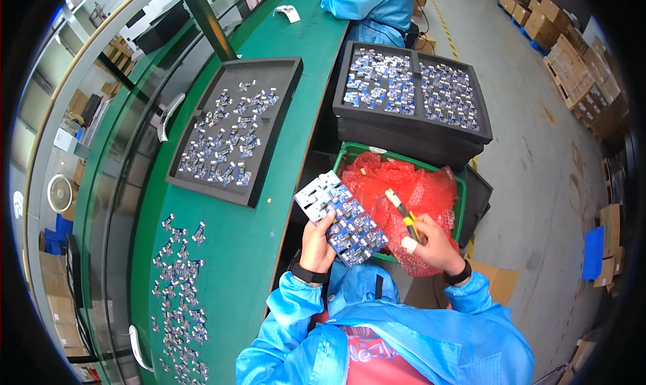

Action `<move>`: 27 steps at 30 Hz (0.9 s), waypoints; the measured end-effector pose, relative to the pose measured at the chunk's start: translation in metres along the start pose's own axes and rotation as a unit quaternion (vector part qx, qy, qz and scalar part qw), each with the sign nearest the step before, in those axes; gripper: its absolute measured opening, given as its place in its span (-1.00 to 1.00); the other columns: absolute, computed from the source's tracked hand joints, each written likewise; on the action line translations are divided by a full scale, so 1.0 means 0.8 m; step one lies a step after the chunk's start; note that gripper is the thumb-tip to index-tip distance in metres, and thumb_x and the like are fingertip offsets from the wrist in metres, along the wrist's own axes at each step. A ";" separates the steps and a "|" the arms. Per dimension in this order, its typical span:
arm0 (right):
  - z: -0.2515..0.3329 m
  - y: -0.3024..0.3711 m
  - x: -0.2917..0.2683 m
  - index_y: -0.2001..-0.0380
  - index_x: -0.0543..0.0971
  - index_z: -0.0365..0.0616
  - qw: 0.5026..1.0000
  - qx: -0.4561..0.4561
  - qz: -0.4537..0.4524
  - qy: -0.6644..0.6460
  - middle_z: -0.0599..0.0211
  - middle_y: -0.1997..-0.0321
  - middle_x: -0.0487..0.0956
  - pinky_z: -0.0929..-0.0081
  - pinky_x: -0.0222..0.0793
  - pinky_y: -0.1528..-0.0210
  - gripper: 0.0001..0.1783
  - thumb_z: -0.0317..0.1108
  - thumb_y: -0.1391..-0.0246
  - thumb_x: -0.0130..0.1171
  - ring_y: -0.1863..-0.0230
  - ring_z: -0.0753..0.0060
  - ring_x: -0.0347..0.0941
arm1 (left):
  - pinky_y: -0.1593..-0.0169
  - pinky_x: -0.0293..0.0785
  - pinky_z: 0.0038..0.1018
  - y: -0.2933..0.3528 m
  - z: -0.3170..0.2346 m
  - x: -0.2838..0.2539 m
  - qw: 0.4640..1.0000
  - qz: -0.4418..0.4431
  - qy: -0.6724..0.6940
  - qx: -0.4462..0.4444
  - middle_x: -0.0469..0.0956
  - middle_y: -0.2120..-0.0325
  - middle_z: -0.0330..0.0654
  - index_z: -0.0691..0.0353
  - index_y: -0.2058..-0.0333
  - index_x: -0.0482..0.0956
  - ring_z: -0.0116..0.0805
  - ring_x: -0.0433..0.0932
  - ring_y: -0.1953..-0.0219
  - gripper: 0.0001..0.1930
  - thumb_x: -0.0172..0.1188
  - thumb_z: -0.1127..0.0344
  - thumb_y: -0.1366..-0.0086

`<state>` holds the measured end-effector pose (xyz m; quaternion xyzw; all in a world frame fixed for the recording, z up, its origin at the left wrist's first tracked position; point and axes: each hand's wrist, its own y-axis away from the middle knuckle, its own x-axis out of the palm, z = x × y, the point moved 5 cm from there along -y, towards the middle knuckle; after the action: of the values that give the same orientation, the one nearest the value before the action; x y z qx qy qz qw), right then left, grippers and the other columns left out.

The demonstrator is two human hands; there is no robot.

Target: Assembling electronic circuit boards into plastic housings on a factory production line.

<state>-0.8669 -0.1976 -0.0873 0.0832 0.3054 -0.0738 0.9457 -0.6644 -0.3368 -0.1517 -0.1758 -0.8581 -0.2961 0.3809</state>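
Note:
My left hand [317, 247] is closed on the near left edge of a circuit board panel [344, 222], a tilted sheet of joined small blue and white boards. My right hand [436, 245] grips a hand tool [407, 218] with a yellow and black handle and a pale tip; its exact kind is unclear. The tip points up and left, apart from the panel. A white covering wraps one fingertip of this hand. Below both hands is a green crate [459, 210] with red bubble wrap [424, 190] bulging over its near rim.
Many loose small boards [182, 284] lie on the green bench [249, 250]. A black foam tray [229, 139] of boards sits farther along it. Another filled tray [415, 82] tops a black stack beyond the crate. A co-worker [377, 11] in blue is at the far bench end.

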 end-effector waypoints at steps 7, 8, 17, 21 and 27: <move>-0.016 -0.019 0.018 0.17 0.60 -0.24 0.973 0.012 0.086 -0.212 0.25 0.21 0.48 0.42 0.29 0.07 -0.70 -0.25 -0.12 0.18 0.15 0.37 0.40 | -0.07 0.47 -0.35 0.000 0.003 0.009 0.999 0.028 -0.027 -0.019 0.52 0.04 -0.12 0.36 -0.07 0.38 -0.30 0.53 0.01 -0.66 0.06 0.46 -0.33; -0.015 -0.017 0.023 0.16 0.60 -0.24 0.970 0.002 0.098 -0.224 0.24 0.19 0.49 0.43 0.28 0.04 -0.69 -0.25 -0.13 0.17 0.12 0.38 0.40 | -0.07 0.48 -0.35 -0.001 0.002 0.010 0.999 0.025 -0.020 -0.011 0.52 0.04 -0.12 0.36 -0.06 0.38 -0.31 0.53 0.02 -0.67 0.06 0.46 -0.34; -0.053 -0.052 0.028 0.29 0.58 -0.12 0.898 0.148 0.019 -0.414 0.58 0.44 0.50 0.71 0.17 0.43 -0.79 -0.21 -0.18 0.15 0.46 0.74 0.32 | 0.03 0.51 -0.45 0.007 0.036 0.037 0.931 0.173 -0.222 -0.234 0.57 0.12 -0.18 0.31 -0.01 0.44 -0.43 0.57 0.11 -0.67 0.18 0.36 -0.29; -0.067 -0.056 0.035 0.26 0.58 -0.14 0.829 0.176 0.024 -0.530 0.52 0.39 0.56 0.69 0.26 0.46 -0.80 -0.25 -0.15 0.17 0.44 0.69 0.40 | -0.08 0.47 -0.34 0.015 0.044 0.043 0.924 0.210 -0.169 -0.272 0.53 0.02 -0.10 0.34 -0.09 0.39 -0.31 0.56 0.04 -0.59 0.08 0.19 -0.38; -0.062 -0.034 0.033 0.22 0.55 -0.19 0.766 0.176 -0.063 -0.615 0.44 0.32 0.56 0.66 0.32 0.42 -0.82 -0.34 -0.17 0.13 0.40 0.64 0.41 | -0.27 0.24 0.04 0.018 0.021 0.002 0.949 0.180 0.184 -0.179 0.35 -0.17 0.11 0.36 -0.22 0.23 0.07 0.36 -0.20 -0.52 -0.14 0.23 -0.41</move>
<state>-0.8792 -0.2165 -0.1458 0.1655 -0.3549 -0.2214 0.8931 -0.6671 -0.3150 -0.1540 -0.3355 -0.6598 -0.3987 0.5414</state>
